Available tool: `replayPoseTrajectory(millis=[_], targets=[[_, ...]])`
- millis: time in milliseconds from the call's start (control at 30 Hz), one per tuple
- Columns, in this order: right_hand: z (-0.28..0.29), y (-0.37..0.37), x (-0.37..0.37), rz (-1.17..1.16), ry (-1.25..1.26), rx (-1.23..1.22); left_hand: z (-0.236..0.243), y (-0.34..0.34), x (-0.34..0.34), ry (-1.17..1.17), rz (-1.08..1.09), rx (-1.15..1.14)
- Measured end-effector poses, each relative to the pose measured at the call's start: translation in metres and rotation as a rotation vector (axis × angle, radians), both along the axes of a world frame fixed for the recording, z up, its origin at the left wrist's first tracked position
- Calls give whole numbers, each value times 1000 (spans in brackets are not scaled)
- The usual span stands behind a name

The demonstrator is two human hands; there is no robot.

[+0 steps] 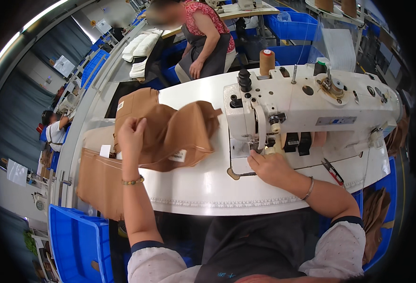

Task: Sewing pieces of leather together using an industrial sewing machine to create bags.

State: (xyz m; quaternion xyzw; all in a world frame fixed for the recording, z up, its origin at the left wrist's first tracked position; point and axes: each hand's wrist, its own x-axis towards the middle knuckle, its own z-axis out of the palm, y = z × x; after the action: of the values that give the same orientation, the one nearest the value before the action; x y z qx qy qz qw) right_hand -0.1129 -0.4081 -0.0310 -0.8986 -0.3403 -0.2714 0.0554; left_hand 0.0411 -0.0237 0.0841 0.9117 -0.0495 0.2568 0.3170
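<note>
A brown fabric piece with small white labels lies rumpled on the left of the white sewing table, part of it lifted in a fold. My left hand is closed at its left part, fingers and thumb pinched on the cloth. Under it, more brown fabric with a stitched edge hangs over the table's left side. My right hand is at the needle area of the white sewing machine, its fingers drawn together by the presser foot. Whatever those fingertips hold is too small to make out.
Thread snips with red-and-black handles lie right of my right hand. A ruler strip runs along the table's front edge. Blue bins stand at both sides. A brown thread cone is behind the machine; another person sits beyond the table.
</note>
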Motion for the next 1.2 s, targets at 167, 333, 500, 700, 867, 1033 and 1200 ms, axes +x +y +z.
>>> replayPoseTrajectory(millis=[167,333,500,700,867,1033,1200], targets=[[-3,3,0,-22,-22,4,64,-33,-90,-162,-137,232],[-5,4,-3,-38,-31,-2,24,-78,-140,259,-645,307],[-6,4,-5,-67,-88,19,-50,-104,-121,111,-701,376],[-3,4,-14,-83,38,120,-93,-103,-112,470,-615,-54],[12,34,-37,-14,170,414,-81,-107,-141,419,-608,-550],[33,79,-41,44,354,972,-68,-124,-171,252,-650,-535],[63,58,-43,144,659,1004,-47,-97,-153,192,-434,-664]])
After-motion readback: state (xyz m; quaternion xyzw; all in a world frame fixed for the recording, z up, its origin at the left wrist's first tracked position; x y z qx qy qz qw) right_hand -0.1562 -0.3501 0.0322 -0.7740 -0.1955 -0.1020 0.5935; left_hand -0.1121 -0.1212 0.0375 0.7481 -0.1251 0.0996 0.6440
